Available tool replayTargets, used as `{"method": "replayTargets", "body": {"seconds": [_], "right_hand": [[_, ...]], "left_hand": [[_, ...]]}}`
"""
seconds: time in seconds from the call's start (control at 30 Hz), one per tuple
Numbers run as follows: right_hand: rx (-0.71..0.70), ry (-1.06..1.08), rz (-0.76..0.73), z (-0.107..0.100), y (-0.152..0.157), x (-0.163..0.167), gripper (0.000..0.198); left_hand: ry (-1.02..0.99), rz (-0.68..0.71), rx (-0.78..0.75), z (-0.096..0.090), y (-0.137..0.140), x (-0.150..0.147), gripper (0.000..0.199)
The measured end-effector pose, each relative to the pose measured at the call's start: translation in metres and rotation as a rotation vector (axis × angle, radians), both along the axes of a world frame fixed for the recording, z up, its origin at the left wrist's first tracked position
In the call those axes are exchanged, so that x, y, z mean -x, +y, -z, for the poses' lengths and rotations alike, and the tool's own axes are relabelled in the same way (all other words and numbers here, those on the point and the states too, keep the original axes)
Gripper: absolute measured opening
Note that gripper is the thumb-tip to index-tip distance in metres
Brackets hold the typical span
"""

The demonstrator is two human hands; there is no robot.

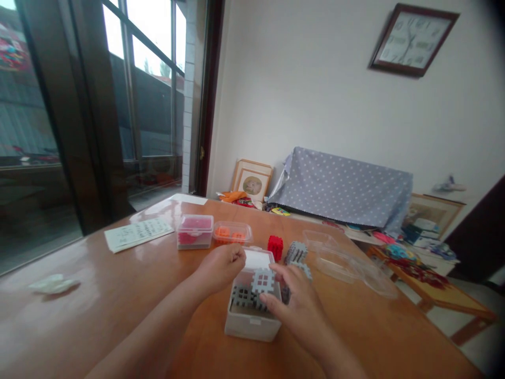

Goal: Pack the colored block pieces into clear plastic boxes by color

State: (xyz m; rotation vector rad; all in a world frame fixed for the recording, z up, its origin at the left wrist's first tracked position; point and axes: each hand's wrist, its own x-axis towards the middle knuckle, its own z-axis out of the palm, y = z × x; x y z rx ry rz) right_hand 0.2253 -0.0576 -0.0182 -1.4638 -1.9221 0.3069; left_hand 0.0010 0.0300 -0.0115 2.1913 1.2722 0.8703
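A clear plastic box (252,327) stands in front of me with its lid (256,259) tipped back on the far side. Grey notched building tiles (241,296) lie inside it. Between the thumb and fingers of my right hand (295,297) is a light grey building tile (263,281), held above the box's right part. My left hand (226,266) is closed beside the lid; whether anything is in its fingers is hidden. Behind my right hand are stacked grey tiles (295,252), partly covered by it. A red block of tiles (275,247) sits just left of that stack.
A lidded box with pink pieces (195,231) and a tub of orange pieces (232,233) stand farther back. Clear empty containers (339,263) lie at right. Printed sheets (138,234) and a crumpled wrapper (53,284) are on the table's left side.
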Motion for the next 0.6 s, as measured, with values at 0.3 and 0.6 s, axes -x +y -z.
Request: {"method": "replayTargets", "body": {"seconds": [0.3, 0.6], "right_hand": [[0.183, -0.23, -0.11, -0.025, 0.007, 0.029, 0.037], [0.285, -0.355, -0.08, -0.024, 0.018, 0.044, 0.037]], "left_hand": [[0.233, -0.128, 0.023, -0.009, -0.01, 0.001, 0.016], [0.31, -0.155, 0.038, -0.005, -0.011, 0.002, 0.013]]}}
